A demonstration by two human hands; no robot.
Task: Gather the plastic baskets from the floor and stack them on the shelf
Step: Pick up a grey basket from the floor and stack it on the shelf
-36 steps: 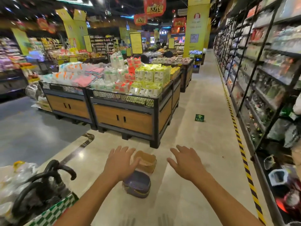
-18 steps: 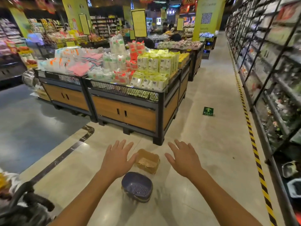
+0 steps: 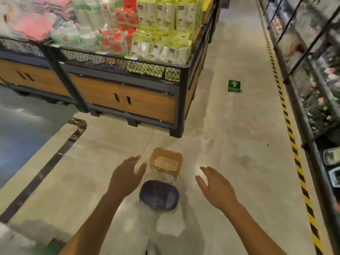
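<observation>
Grips apart and empty, the left hand and right hand are flanking the oval purple plastic basket and tan rectangular plastic basket on the floor, each probably best taken by opposite rims.

A pale beige floor is running up the aisle, catching a soft glare. To the left it is giving way to a glossy grey-blue section, a dark strip curving between the two. A black-framed display stand with wood-panel doors is standing left of the aisle, its wire-mesh rim holding in stacked packets. A green arrow sticker is lying flat on the floor. Yellow-and-black hazard tape is running along the foot of the shelf on the right.
</observation>
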